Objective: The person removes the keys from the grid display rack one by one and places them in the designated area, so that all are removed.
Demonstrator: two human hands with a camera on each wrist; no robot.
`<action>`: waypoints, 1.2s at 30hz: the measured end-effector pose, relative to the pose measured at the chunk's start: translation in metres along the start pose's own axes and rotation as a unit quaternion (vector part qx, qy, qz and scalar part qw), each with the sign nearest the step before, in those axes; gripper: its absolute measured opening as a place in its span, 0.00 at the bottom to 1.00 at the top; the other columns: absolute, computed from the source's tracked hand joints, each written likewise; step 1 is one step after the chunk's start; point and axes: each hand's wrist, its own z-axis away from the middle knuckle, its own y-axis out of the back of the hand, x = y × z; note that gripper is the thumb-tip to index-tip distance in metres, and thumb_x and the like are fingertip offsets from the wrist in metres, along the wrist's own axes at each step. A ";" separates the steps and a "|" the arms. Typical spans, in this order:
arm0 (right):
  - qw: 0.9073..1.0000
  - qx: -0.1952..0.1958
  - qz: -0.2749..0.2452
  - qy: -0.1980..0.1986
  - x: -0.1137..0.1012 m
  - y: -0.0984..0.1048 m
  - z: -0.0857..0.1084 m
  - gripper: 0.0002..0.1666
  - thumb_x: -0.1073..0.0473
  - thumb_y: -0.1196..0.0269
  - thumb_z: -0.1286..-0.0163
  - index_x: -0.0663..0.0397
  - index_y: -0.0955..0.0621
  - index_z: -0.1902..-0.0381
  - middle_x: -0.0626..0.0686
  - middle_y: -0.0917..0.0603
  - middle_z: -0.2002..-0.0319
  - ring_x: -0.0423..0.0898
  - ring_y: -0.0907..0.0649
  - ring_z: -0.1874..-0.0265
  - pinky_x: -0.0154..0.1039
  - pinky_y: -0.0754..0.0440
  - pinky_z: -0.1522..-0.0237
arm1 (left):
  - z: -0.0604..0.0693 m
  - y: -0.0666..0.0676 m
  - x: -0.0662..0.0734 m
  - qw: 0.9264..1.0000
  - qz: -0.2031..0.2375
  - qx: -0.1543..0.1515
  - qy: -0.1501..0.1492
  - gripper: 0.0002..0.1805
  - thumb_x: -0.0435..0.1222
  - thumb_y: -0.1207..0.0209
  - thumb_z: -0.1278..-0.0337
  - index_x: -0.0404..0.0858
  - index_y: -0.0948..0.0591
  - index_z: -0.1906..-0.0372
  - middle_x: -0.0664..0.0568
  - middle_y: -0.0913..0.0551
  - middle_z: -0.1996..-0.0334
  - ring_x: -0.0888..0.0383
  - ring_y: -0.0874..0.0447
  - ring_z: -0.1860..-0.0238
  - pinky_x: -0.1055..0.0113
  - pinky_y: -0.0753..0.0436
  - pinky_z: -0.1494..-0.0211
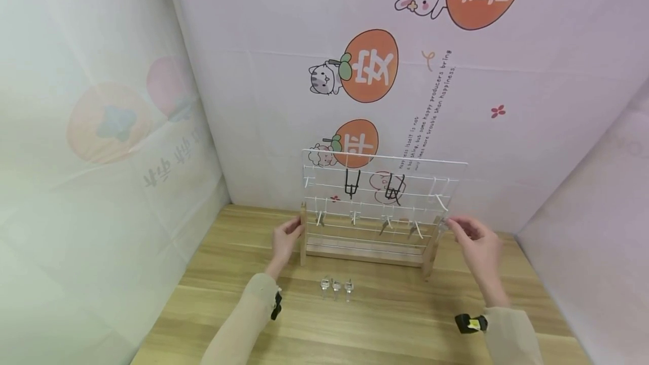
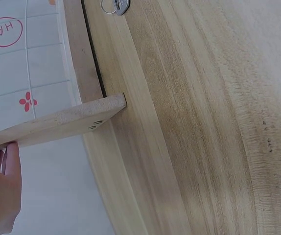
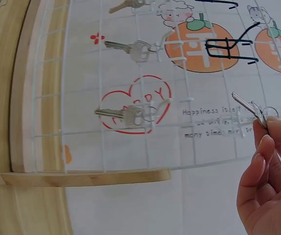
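A white wire rack on a wooden stand [image 1: 362, 252] stands on the table. My left hand [image 1: 285, 243] grips its left wooden post [image 2: 62, 120], fingertips partly hidden. My right hand [image 3: 272, 181] pinches a key [image 3: 247, 106] with a small ring, held up near the upper right part of the rack. Keys hang from white hooks across the grid, among them a silver key [image 3: 130, 115] and another key [image 3: 135, 50] above it in the right wrist view. Three keys [image 1: 336, 286] lie in a row on the table before the rack.
Two black hooks, one left [image 1: 351, 183] and one right [image 1: 393, 187], hang on the upper wires. A bare white hook [image 1: 441, 202] sticks out at the upper right. A printed cloth [image 1: 274, 100] rises behind the wooden table [image 1: 385, 325], with pale cloth walls at both sides.
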 end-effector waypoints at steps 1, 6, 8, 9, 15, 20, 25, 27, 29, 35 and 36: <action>1.000 -0.006 0.003 -0.003 0.002 -0.002 0.002 0.17 0.47 0.35 0.31 0.54 0.14 0.55 0.25 0.18 0.72 0.29 0.20 0.76 0.21 0.22 0.75 | 0.000 0.000 0.000 1.000 -0.001 0.001 0.001 0.17 0.28 0.37 0.39 0.27 0.20 0.45 0.32 0.17 0.46 0.38 0.16 0.45 0.63 0.11 0.46; 0.999 -0.034 0.007 -0.009 0.014 -0.013 0.013 0.17 0.47 0.36 0.30 0.54 0.14 0.54 0.24 0.18 0.70 0.29 0.20 0.74 0.23 0.22 0.74 | -0.001 -0.001 -0.005 1.000 -0.008 0.008 0.003 0.17 0.29 0.36 0.40 0.30 0.18 0.46 0.34 0.16 0.46 0.41 0.14 0.46 0.67 0.10 0.48; 0.999 -0.043 0.007 -0.010 0.018 -0.017 0.017 0.17 0.47 0.36 0.30 0.53 0.14 0.55 0.27 0.16 0.69 0.27 0.20 0.73 0.22 0.21 0.73 | 0.000 -0.001 -0.005 1.000 -0.010 0.007 0.006 0.17 0.29 0.36 0.40 0.30 0.18 0.46 0.35 0.16 0.46 0.41 0.14 0.47 0.67 0.10 0.48; 0.999 -0.048 0.007 -0.011 0.020 -0.020 0.018 0.16 0.48 0.36 0.30 0.53 0.14 0.55 0.28 0.15 0.69 0.27 0.20 0.73 0.22 0.19 0.71 | 0.000 -0.001 -0.005 1.000 -0.012 0.006 0.008 0.17 0.30 0.36 0.40 0.31 0.18 0.46 0.35 0.16 0.46 0.41 0.14 0.46 0.67 0.10 0.48; 0.997 -0.079 0.009 -0.009 0.026 -0.033 0.027 0.15 0.51 0.35 0.30 0.55 0.13 0.55 0.53 0.09 0.62 0.27 0.20 0.73 0.23 0.19 0.72 | 0.001 -0.001 -0.005 1.000 -0.008 -0.001 0.018 0.18 0.30 0.36 0.39 0.32 0.19 0.45 0.36 0.17 0.44 0.41 0.15 0.45 0.67 0.11 0.46; 0.993 -0.115 0.002 -0.019 0.032 -0.044 0.035 0.15 0.53 0.35 0.31 0.57 0.14 0.53 0.60 0.10 0.59 0.28 0.20 0.74 0.24 0.18 0.72 | 0.000 0.000 -0.005 1.000 -0.003 0.003 0.014 0.18 0.30 0.36 0.40 0.31 0.19 0.45 0.35 0.16 0.45 0.41 0.15 0.46 0.68 0.10 0.49; 0.987 -0.152 -0.020 -0.039 0.038 -0.055 0.043 0.15 0.56 0.35 0.31 0.59 0.14 0.52 0.62 0.11 0.61 0.32 0.23 0.82 0.29 0.20 0.81 | -0.001 -0.001 -0.006 1.000 0.002 0.003 0.006 0.18 0.30 0.36 0.40 0.30 0.19 0.45 0.34 0.16 0.46 0.40 0.15 0.46 0.68 0.10 0.49; 0.986 -0.160 -0.020 -0.039 0.041 -0.059 0.046 0.14 0.57 0.35 0.31 0.60 0.14 0.53 0.62 0.11 0.60 0.32 0.23 0.81 0.29 0.20 0.80 | -0.001 -0.001 -0.006 1.000 0.000 0.003 0.001 0.18 0.29 0.36 0.40 0.29 0.19 0.46 0.33 0.17 0.46 0.39 0.15 0.46 0.67 0.10 0.49; 0.986 -0.162 -0.015 -0.036 0.044 -0.064 0.048 0.12 0.58 0.35 0.31 0.60 0.14 0.54 0.62 0.10 0.59 0.31 0.22 0.78 0.28 0.19 0.78 | -0.001 -0.002 -0.006 1.000 -0.001 0.004 0.003 0.17 0.30 0.36 0.40 0.30 0.19 0.46 0.34 0.16 0.46 0.40 0.15 0.46 0.68 0.10 0.49; 0.983 -0.181 -0.010 -0.035 0.056 -0.081 0.052 0.09 0.60 0.34 0.33 0.59 0.13 0.58 0.60 0.11 0.61 0.32 0.20 0.75 0.30 0.16 0.71 | -0.002 -0.002 -0.007 1.000 -0.004 0.008 0.001 0.17 0.29 0.36 0.40 0.30 0.18 0.46 0.34 0.16 0.46 0.41 0.14 0.47 0.68 0.10 0.50; 0.982 -0.185 -0.012 -0.035 0.058 -0.084 0.053 0.09 0.61 0.34 0.33 0.59 0.13 0.58 0.59 0.11 0.62 0.33 0.20 0.75 0.30 0.16 0.71 | -0.002 -0.002 -0.007 1.000 -0.005 0.009 -0.001 0.17 0.29 0.36 0.40 0.29 0.18 0.46 0.34 0.16 0.46 0.41 0.14 0.47 0.68 0.10 0.50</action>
